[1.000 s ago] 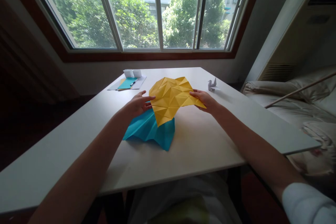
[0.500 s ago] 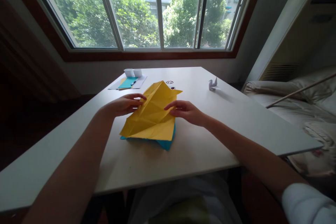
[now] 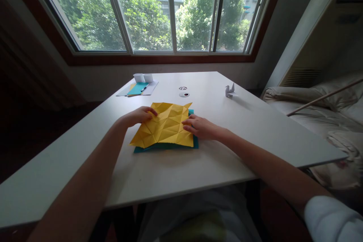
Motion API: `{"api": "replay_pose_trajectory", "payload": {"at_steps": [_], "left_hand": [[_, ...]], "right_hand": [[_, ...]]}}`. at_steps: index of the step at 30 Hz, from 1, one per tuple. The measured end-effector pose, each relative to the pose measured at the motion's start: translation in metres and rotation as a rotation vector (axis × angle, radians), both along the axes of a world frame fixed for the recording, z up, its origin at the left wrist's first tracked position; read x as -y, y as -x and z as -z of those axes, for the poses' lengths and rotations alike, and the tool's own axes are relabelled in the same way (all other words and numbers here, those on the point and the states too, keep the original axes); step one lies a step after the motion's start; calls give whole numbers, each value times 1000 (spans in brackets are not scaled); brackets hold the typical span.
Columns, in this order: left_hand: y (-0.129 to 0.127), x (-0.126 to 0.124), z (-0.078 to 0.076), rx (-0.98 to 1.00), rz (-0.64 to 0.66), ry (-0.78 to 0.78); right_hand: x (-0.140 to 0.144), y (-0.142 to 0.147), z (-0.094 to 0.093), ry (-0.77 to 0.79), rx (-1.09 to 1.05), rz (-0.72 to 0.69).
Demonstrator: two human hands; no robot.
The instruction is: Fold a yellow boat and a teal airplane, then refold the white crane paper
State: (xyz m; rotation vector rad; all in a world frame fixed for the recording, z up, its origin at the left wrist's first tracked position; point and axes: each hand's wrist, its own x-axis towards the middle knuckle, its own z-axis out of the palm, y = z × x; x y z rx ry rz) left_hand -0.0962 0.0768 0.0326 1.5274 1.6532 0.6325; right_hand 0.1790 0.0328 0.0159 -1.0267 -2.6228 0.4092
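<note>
A creased yellow sheet of paper (image 3: 170, 123) lies spread out, low over the table, its corners lifting a little. Under it a teal sheet of paper (image 3: 196, 143) sticks out along the near and right edges. My left hand (image 3: 138, 116) grips the yellow sheet at its upper left edge, fingers curled over the top. At the right edge my right hand (image 3: 200, 125) has its fingertips on the yellow sheet, with the thumb partly hidden; it appears to hold that edge.
On the white table (image 3: 176, 174) stands a white paper crane (image 3: 230, 90) at the far right. Two white paper boxes (image 3: 143, 78), teal paper (image 3: 138, 88) and a pen (image 3: 144, 87) are at the far left. Round inserts (image 3: 183, 94) sit in the tabletop beyond the sheets.
Both sheets have come down from a tilted, raised fold to lie much flatter. My right hand has moved slightly down and the left hand slightly lower. The round inserts are now uncovered.
</note>
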Motion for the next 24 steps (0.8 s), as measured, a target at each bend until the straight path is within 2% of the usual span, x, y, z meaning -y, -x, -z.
{"api": "replay_pose_trajectory", "payload": {"at_steps": [5,12,15,19,22,24], "left_hand": [[-1,-2,2,-92,48,-19],[-3,-3,3,-189,80,-31],[-2,-3,0,-356,158,-67],[-5,2,-6,-695,233,-98],[-14,10,-9,-860,265,-140],[-21,14,-12,-913,332,-174]], "right_hand": [[-11,-4,4,-12,5,160],[-12,-10,7,-19,114,216],[-11,-10,6,-32,153,241],[-11,-11,9,-53,204,232],[-14,-10,13,-4,222,197],[-17,-11,16,49,224,173]]}}
